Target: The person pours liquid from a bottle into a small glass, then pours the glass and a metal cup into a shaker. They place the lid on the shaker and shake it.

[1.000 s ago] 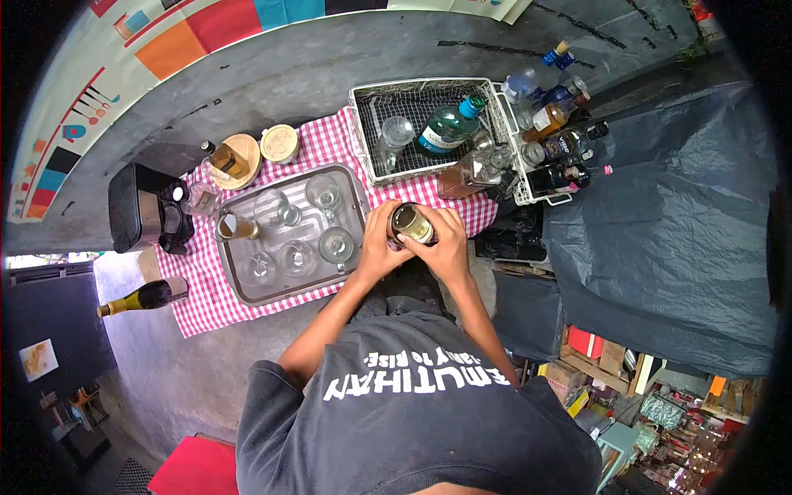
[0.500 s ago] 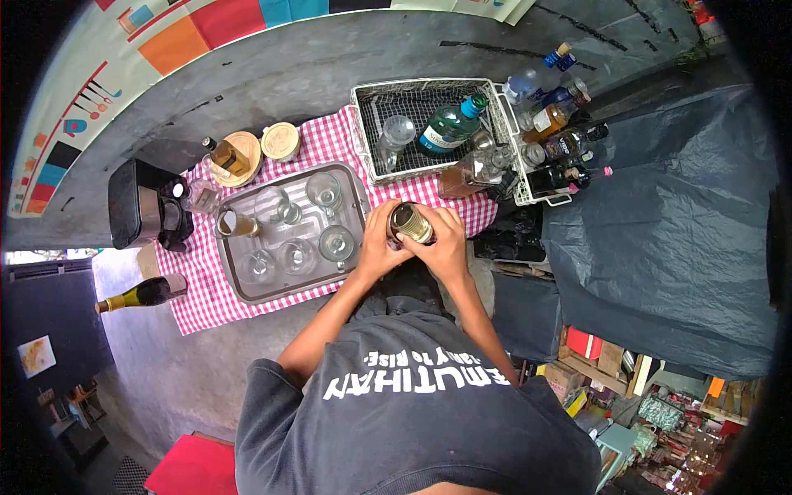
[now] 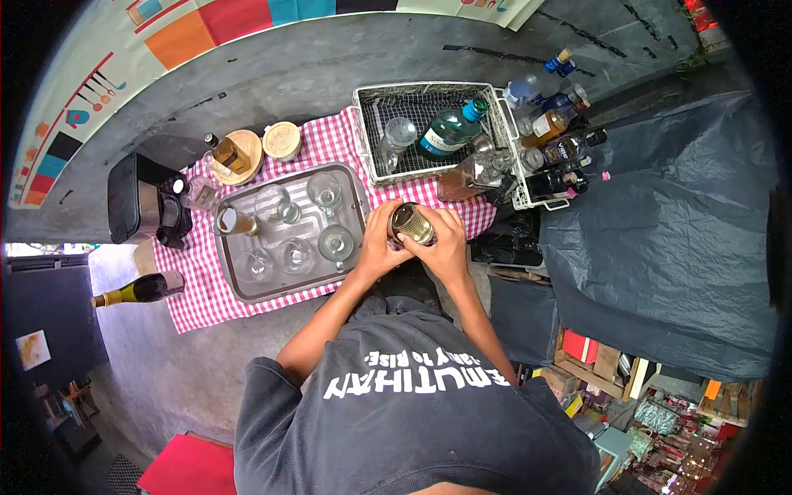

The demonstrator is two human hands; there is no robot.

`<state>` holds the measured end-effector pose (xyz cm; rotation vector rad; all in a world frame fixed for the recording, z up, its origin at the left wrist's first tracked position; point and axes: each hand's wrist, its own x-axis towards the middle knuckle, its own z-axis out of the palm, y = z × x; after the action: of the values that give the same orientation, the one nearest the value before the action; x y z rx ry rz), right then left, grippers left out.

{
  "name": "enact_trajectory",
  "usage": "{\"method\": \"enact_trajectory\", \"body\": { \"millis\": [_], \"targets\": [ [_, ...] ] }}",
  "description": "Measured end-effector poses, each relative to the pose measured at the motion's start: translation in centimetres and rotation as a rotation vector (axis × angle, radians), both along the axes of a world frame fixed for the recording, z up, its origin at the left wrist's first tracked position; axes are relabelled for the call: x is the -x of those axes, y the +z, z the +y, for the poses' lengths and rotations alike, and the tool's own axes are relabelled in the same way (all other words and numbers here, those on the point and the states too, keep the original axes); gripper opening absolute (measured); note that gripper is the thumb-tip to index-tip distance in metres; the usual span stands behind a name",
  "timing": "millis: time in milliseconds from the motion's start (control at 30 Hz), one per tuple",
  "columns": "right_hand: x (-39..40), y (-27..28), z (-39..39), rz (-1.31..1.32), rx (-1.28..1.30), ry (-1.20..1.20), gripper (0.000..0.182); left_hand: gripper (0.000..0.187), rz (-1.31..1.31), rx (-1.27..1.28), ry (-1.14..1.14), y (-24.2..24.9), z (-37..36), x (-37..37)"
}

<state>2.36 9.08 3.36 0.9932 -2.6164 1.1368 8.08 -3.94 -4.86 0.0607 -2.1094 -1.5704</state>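
Observation:
Both hands wrap a metal cocktail shaker (image 3: 411, 223) that stands over the red-and-white checked cloth (image 3: 202, 293). My left hand (image 3: 379, 244) grips its left side and my right hand (image 3: 445, 245) grips its right side. Its shiny round top faces the camera. Just left of the hands lies a steel tray (image 3: 239, 289) with several empty glasses (image 3: 337, 242).
A white wire basket (image 3: 363, 140) behind the hands holds a green bottle (image 3: 445, 132) and a glass. More bottles (image 3: 557, 148) crowd its right side. A small bottle on a wooden board (image 3: 231, 154), a black appliance (image 3: 136, 202) and a champagne bottle (image 3: 136, 289) are at left.
The hands and shaker stay in the same place; the shaker's top has turned slightly. The view has shifted a little.

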Motion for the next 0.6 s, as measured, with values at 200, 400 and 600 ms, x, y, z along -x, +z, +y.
{"method": "enact_trajectory", "body": {
  "millis": [200, 400, 600],
  "targets": [
    [-0.10, 0.19, -0.08, 0.000, -0.028, -0.001, 0.052, 0.081, 0.026, -0.011, 0.010, -0.17, 0.08, -0.11],
    [-0.19, 0.21, -0.27, -0.001, -0.025, 0.016, 0.051, 0.082, 0.018, 0.023, 0.009, 0.05, -0.23, -0.52],
    [-0.49, 0.33, -0.47, -0.005, -0.027, 0.021, 0.051, 0.081, 0.018, 0.032, 0.006, 0.03, -0.31, -0.85]
  ]
}}
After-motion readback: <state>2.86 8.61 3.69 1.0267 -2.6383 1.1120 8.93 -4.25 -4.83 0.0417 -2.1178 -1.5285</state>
